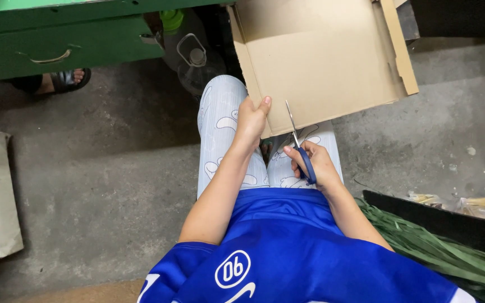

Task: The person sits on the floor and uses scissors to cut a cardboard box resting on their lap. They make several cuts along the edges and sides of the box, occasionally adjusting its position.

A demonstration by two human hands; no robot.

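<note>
Cardboard box, opened flat, rests over our knees, its near edge just above our lap. We pinch its left lower edge with our left hand, thumb on top. Our right hand is wrapped around the blue-handled scissors, blades touching the box's near edge. Around us: green drawer, clear plastic bottle, green leaves on the concrete floor.
</note>
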